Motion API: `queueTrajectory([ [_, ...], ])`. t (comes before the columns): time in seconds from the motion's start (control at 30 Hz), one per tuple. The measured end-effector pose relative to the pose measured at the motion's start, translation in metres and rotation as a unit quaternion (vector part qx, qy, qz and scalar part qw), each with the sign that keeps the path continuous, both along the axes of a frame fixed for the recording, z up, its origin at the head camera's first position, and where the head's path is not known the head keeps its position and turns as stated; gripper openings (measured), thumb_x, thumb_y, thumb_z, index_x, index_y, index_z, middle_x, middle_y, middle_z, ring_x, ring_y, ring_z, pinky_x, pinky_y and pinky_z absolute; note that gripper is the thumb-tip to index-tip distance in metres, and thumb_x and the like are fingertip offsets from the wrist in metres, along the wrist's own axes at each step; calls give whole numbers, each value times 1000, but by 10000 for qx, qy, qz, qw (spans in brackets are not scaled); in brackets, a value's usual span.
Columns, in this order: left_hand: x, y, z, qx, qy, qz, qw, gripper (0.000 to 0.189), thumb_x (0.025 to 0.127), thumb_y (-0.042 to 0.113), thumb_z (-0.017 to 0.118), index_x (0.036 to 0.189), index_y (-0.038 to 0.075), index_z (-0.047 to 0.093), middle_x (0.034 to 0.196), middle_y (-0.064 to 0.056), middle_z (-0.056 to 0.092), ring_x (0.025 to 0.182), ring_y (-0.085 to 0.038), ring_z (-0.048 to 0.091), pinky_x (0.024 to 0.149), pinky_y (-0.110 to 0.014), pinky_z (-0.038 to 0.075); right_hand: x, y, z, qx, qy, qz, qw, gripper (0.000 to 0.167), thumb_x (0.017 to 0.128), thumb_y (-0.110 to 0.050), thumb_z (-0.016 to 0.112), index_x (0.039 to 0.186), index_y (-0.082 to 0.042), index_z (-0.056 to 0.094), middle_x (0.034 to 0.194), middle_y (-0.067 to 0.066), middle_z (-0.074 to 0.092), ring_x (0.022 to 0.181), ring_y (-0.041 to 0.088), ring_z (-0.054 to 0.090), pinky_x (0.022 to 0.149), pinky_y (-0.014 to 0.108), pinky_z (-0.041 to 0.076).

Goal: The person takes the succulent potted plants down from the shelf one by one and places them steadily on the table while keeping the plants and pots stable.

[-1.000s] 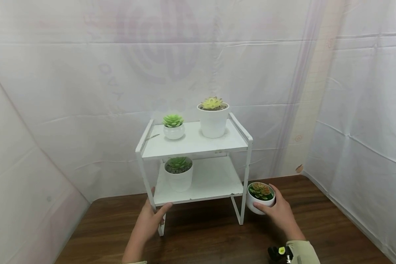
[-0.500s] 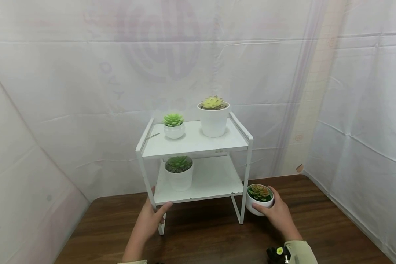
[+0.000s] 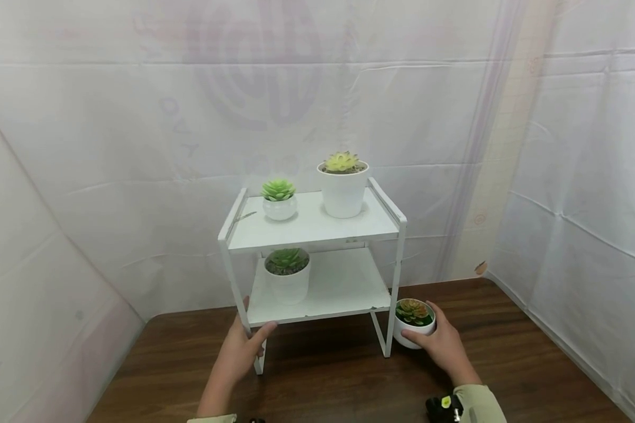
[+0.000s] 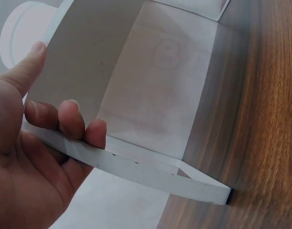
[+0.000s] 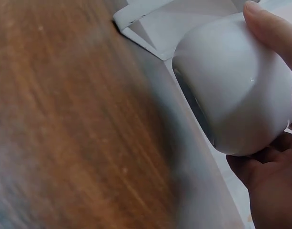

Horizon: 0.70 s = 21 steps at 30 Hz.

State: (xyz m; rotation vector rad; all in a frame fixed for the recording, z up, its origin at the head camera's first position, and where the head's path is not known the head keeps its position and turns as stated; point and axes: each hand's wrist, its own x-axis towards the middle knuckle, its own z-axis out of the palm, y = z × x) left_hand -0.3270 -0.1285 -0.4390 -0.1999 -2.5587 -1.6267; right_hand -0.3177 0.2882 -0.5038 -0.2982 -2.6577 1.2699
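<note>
My left hand [image 3: 239, 348] grips the front left leg of a white two-tier shelf rack [image 3: 317, 318]. In the left wrist view, its fingers [image 4: 72, 118] curl round the white bar and the thumb lies against the lower shelf's edge. To the right of the rack, my right hand [image 3: 444, 343] holds a small round white pot with an orange-green succulent [image 3: 414, 313]. The right wrist view shows the pot [image 5: 236, 81] from the side, thumb on one side and fingers on the other. Its dark base shows, seemingly just above the wooden table; the plant is hidden there.
A small bright-green succulent [image 3: 279, 200] and a taller potted yellow-green succulent [image 3: 343, 191] stand on the top shelf. A dark-green potted succulent [image 3: 288, 279] stands at the left of the lower shelf. Whitish sheeting [image 3: 137, 147] encloses the brown wooden table [image 3: 169, 358].
My right hand has lowered the orange-green succulent slightly and brought it a little to the left, closer to the rack's right leg. The left hand keeps its grip on the rack.
</note>
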Motion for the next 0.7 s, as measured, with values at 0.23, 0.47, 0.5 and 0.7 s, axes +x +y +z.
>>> queueTrajectory([
  [0.23, 0, 1, 0, 56, 24, -13, 10000, 92, 86, 50, 67, 156, 20, 15, 114, -15, 61, 62, -18, 53, 54, -36, 53, 1, -2, -1, 4, -32, 19, 10000, 116, 70, -65, 76, 152, -4, 21, 142, 29, 44, 126, 44, 48, 100, 58, 42],
  [0.47, 0, 0, 1, 64, 0, -7, 10000, 94, 86, 50, 67, 156, 19, 13, 115, -16, 60, 64, -19, 53, 56, -37, 54, 0, -2, -2, 19, -86, 25, 10000, 117, 69, -64, 77, 151, -3, 21, 143, 29, 43, 127, 45, 47, 101, 59, 41],
  [0.5, 0, 0, 1, 71, 4, -9, 10000, 95, 85, 51, 68, 156, 18, 13, 115, -16, 60, 64, -19, 53, 56, -37, 54, 0, -2, -2, 13, -100, 27, 9999, 117, 69, -64, 77, 151, -3, 21, 143, 29, 42, 128, 44, 46, 101, 59, 41],
  [0.7, 0, -1, 0, 88, 29, -23, 10000, 99, 84, 53, 68, 156, 15, 12, 112, -16, 61, 63, -18, 53, 56, -38, 54, -1, -1, -5, -17, -116, 26, 9999, 118, 68, -64, 78, 151, -3, 21, 144, 29, 41, 128, 44, 46, 102, 60, 40],
])
